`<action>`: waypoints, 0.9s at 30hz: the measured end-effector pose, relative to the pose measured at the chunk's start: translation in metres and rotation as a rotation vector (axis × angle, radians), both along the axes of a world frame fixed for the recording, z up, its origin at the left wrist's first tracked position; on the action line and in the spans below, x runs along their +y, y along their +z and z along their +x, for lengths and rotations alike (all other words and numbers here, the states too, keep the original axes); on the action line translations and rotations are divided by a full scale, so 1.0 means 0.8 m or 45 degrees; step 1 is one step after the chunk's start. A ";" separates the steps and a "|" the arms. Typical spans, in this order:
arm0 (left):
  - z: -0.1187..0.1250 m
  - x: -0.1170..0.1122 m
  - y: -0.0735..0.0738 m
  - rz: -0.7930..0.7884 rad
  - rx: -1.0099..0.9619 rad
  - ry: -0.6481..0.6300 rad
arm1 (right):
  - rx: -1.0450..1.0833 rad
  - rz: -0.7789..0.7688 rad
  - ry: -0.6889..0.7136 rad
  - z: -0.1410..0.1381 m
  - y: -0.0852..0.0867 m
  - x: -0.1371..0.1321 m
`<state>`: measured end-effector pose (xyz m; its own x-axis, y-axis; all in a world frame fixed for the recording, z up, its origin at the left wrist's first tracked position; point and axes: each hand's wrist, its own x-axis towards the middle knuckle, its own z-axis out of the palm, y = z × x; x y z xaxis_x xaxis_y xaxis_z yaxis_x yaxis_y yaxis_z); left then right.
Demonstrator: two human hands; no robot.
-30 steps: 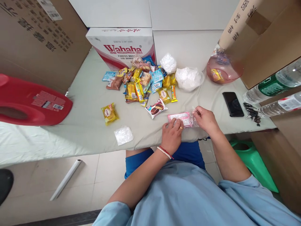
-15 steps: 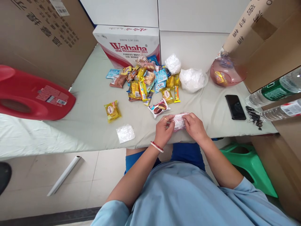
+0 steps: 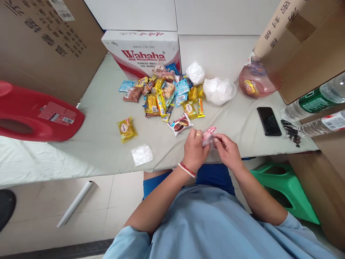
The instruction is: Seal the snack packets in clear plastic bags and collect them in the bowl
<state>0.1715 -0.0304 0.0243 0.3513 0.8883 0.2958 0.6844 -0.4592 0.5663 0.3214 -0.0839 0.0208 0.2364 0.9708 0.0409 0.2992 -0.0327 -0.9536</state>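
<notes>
My left hand (image 3: 195, 149) is closed around a small pink and white plastic-wrapped packet (image 3: 208, 134), which is tilted up at the table's front edge. The thumb and forefinger of my right hand (image 3: 228, 151) pinch the clear plastic at the packet's right side. What lies inside the wrap cannot be made out. Just beyond my left hand is a chocolate pie packet (image 3: 180, 124). Further left lie a yellow snack packet (image 3: 126, 130) and a folded square of clear plastic (image 3: 142, 155).
A heap of wrapped snacks (image 3: 161, 94) lies before a Wahaha carton (image 3: 142, 54). Crumpled white plastic bags (image 3: 219, 91), a pink bowl (image 3: 260, 84), a phone (image 3: 268, 121) and bottles (image 3: 318, 100) are to the right. A red jug (image 3: 40, 111) is at left, a green stool (image 3: 288, 190) below.
The packet was flat between both hands; now it is turned up in my left hand. My right hand has shifted to its lower right side. The camera view has moved slightly.
</notes>
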 end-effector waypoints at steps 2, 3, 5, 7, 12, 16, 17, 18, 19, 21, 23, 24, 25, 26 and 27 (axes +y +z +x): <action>0.008 -0.022 0.000 0.307 0.076 -0.153 | 0.498 -0.087 -0.037 -0.003 0.003 -0.012; 0.011 -0.032 -0.003 0.425 0.124 -0.258 | 0.700 -0.133 -0.069 -0.005 0.003 -0.018; 0.013 -0.046 -0.010 0.543 0.208 -0.470 | 0.950 -0.235 -0.158 -0.005 0.000 -0.026; 0.012 -0.054 -0.017 0.496 0.252 -0.649 | 1.045 -0.343 -0.232 -0.004 -0.007 -0.031; 0.005 -0.055 -0.017 0.186 -0.006 -1.019 | 1.019 -0.526 -0.180 0.002 -0.016 -0.032; -0.021 -0.043 -0.004 0.304 -0.213 -0.840 | 0.770 -0.407 -0.153 0.031 -0.008 -0.012; -0.037 -0.038 -0.002 0.374 -0.200 -0.716 | 0.660 -0.311 -0.220 0.050 -0.003 -0.003; -0.056 -0.032 -0.001 0.430 -0.181 -0.557 | 0.539 -0.193 -0.319 0.076 0.004 0.009; -0.079 -0.026 -0.002 0.473 -0.163 -0.363 | 0.411 -0.056 -0.446 0.108 0.013 0.024; -0.133 -0.013 -0.008 0.543 -0.065 -0.003 | 0.133 0.256 -0.695 0.185 0.034 0.063; -0.186 -0.003 -0.021 0.527 0.088 0.262 | -0.180 0.492 -0.892 0.265 0.057 0.114; -0.209 0.001 -0.029 0.466 0.155 0.337 | -0.313 0.500 -0.968 0.299 0.067 0.141; -0.227 0.003 -0.038 0.385 0.194 0.403 | -0.434 0.414 -1.038 0.328 0.075 0.170; -0.241 0.004 -0.047 0.311 0.210 0.437 | -0.576 0.255 -1.110 0.350 0.081 0.197; -0.250 0.003 -0.056 0.213 0.255 0.451 | -0.691 0.109 -1.145 0.365 0.086 0.222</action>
<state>-0.0282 -0.0278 -0.0201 0.0987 0.9099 0.4028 0.9050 -0.2504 0.3439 0.6133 0.0938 0.0896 0.7974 0.4359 0.4173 0.5859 -0.3935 -0.7084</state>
